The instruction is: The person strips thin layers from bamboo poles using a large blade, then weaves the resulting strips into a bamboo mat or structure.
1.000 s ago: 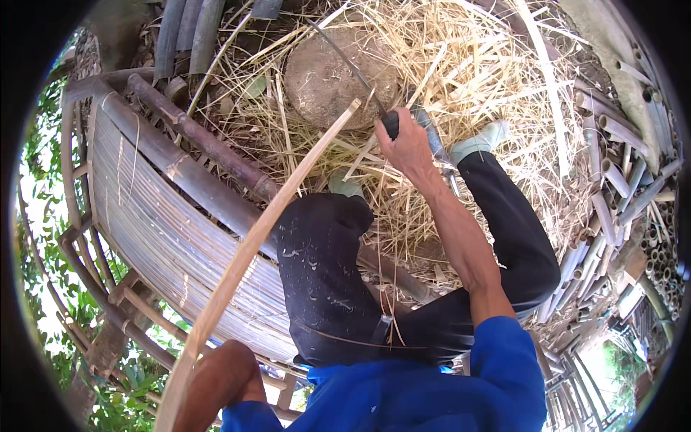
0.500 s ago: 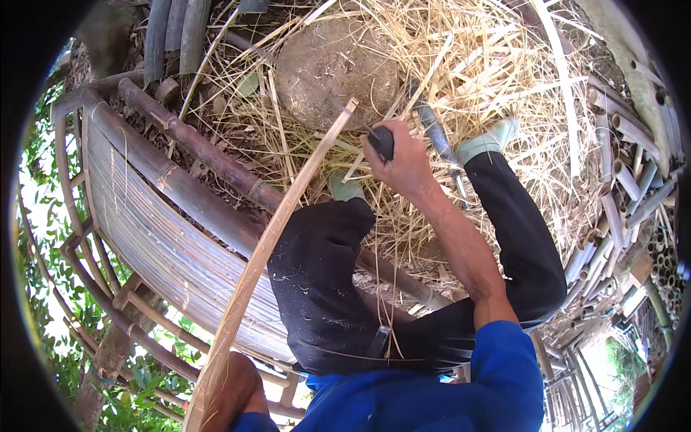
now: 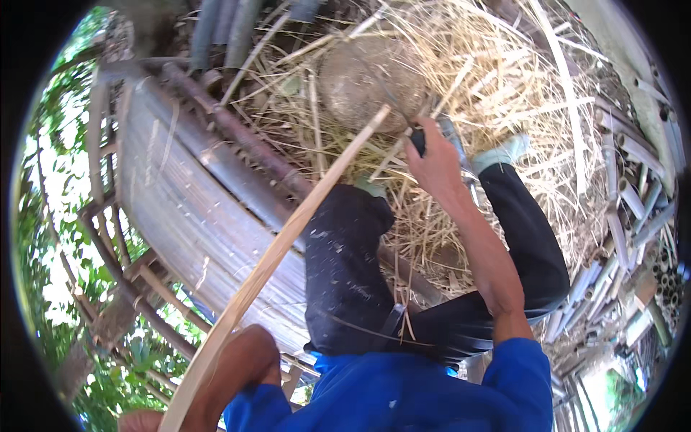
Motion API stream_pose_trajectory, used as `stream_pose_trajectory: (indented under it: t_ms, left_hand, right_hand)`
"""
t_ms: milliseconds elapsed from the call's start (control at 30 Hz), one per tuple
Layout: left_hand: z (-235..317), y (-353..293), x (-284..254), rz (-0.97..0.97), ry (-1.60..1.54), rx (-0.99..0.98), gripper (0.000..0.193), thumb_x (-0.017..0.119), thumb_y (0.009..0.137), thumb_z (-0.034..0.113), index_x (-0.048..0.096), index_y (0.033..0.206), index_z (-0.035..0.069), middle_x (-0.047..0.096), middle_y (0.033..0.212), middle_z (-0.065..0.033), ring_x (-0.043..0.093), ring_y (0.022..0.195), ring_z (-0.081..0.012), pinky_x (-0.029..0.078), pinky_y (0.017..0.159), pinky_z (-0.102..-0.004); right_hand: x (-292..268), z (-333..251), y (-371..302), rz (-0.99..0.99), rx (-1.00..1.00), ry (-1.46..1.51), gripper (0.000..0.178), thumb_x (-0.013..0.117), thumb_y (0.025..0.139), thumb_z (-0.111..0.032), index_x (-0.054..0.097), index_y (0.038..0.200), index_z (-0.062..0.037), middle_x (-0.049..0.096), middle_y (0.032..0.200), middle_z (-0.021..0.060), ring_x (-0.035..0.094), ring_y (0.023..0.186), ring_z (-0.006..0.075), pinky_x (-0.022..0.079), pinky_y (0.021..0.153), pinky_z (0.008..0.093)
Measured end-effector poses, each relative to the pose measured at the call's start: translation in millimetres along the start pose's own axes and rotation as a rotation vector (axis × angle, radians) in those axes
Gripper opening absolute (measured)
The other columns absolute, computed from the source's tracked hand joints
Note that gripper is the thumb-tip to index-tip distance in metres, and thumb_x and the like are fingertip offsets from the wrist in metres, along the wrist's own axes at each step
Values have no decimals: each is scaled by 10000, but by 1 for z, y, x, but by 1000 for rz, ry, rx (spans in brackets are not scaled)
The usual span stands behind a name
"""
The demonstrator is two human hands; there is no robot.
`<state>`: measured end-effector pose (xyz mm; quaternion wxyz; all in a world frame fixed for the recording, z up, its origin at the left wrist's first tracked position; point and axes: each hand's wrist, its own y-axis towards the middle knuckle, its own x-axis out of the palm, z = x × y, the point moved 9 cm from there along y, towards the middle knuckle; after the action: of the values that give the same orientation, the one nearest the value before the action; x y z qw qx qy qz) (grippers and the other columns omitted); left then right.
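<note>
A long pale split bamboo strip (image 3: 288, 230) slants from the lower left up to the round stump (image 3: 371, 83), its far tip in front of the stump's near side. At the lower left edge, my left hand (image 3: 140, 421) is closed on the strip's near end, mostly cut off by the picture's rim. The strip crosses over my left forearm. My right hand (image 3: 437, 158) is closed round the black handle of a knife (image 3: 417, 142). Its thin dark blade points up and left across the stump, just right of the strip's tip, and is blurred.
A slatted bamboo bench (image 3: 180, 194) lies left of my legs, with thick bamboo poles (image 3: 237, 129) along its edge. Straw-like shavings (image 3: 497, 79) cover the ground around the stump and my feet. Cut bamboo tubes (image 3: 633, 151) are piled at the right.
The whole view has swung, so the scene sits further right in the picture. Part of my left hand now shows at the lower edge. Both hands keep their hold.
</note>
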<state>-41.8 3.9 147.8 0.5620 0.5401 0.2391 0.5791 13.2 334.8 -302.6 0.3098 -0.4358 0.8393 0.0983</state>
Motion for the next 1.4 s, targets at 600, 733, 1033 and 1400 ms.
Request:
stream_pose_trajectory:
  t_ms: [600,733,1033,1400]
  left_hand:
    - [33,-48,35,76,15,-290,461,406,1064,504,471,907,75,328,625,6,263,440,-95,203,380,-251]
    - [44,-47,30,76,84,-278,468,397,1057,523,458,924,79,312,612,7,272,446,-93,207,392,-257]
    - [40,-54,24,52,-31,-330,472,403,1053,529,453,900,85,302,615,20,259,449,-95,207,400,-266]
    - [35,-47,11,116,45,-303,440,422,1065,477,443,861,88,268,608,16,228,443,-93,167,400,-266]
  right_hand:
    - [-115,-276,-207,-46,-555,120,209,672,877,-132,617,1068,-69,546,751,93,629,574,255,524,451,361]
    - [-114,-284,-218,-84,-565,141,232,672,861,-126,616,1079,-71,537,762,80,620,557,253,523,448,374]
    - [-111,-270,-208,-76,-536,65,126,659,892,-136,585,973,-74,558,730,112,627,572,303,535,460,391]
    - [-82,-243,-183,-99,-535,13,201,721,847,-91,635,1023,-48,584,761,109,634,578,268,544,500,375]
